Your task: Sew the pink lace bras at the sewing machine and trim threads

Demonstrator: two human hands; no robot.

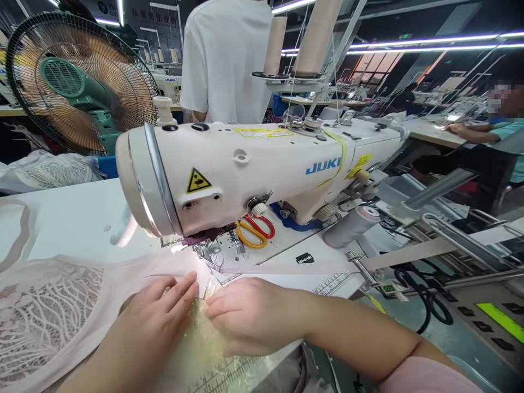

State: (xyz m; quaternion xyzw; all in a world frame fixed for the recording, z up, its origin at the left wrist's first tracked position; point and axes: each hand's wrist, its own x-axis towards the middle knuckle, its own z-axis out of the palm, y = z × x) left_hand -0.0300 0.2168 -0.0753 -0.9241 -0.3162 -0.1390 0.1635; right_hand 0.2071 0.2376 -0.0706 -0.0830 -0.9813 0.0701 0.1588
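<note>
Head view shows pale pink, lace-panelled fabric (pixel 112 297).

I count one left hand (pixel 164 319) and one right hand (pixel 254 314), one lace-panelled garment (pixel 51 316) on this table (pixel 88 218), one JUKI sewing machine (pixel 229 180) close by, two beige thread cones (pixel 275 46) up high, one grey thread cone (pixel 347 228) lower down, one pair of scissors (pixel 263 237), one razor blade (pixel 305 258), one triangular warning sticker (pixel 198 182), one big fan (pixel 65 76), one white-shirted person (pixel 227 60).
</note>
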